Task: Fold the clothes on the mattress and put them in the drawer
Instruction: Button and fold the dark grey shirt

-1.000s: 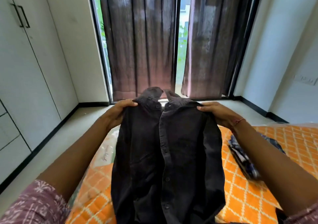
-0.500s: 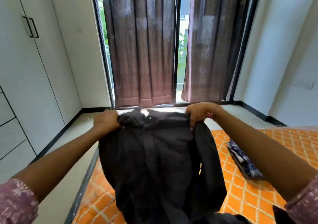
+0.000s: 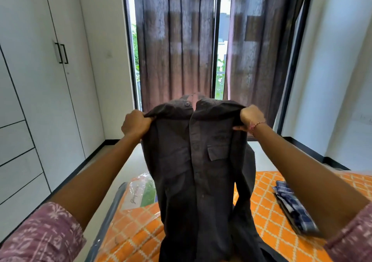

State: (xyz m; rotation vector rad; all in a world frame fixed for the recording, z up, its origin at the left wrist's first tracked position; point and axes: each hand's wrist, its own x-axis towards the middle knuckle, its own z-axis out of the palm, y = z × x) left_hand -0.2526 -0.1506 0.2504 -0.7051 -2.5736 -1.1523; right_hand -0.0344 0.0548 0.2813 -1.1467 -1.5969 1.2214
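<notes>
Shirt [image 3: 193, 161], dark grey and buttoned down the front, hung upright in the air above the near end of the mattress [image 3: 267, 213], its front facing the camera and a flapped chest pocket showing on the right half. The left hand [image 3: 135, 123] had its grip closed tight round the left shoulder of the garment, fingers curled into the cloth. The right hand [image 3: 251, 119] likewise gripped the right shoulder, fingers folded over the fabric and the thumb pinching beneath; a thin red thread bracelet [image 3: 256, 124] sat at that wrist. Both arms were stretched forward, pink patterned sleeves at the bottom corners. The shirt's lower part reached down to the orange lattice-print sheet, and one sleeve trailed along its right side. A folded blue checked garment [image 3: 293, 209] lay on the mattress well to the right. White wardrobe doors and drawer fronts [image 3: 18, 159] lined the left wall, and brown curtains [image 3: 175, 46] covered the window ahead.
</notes>
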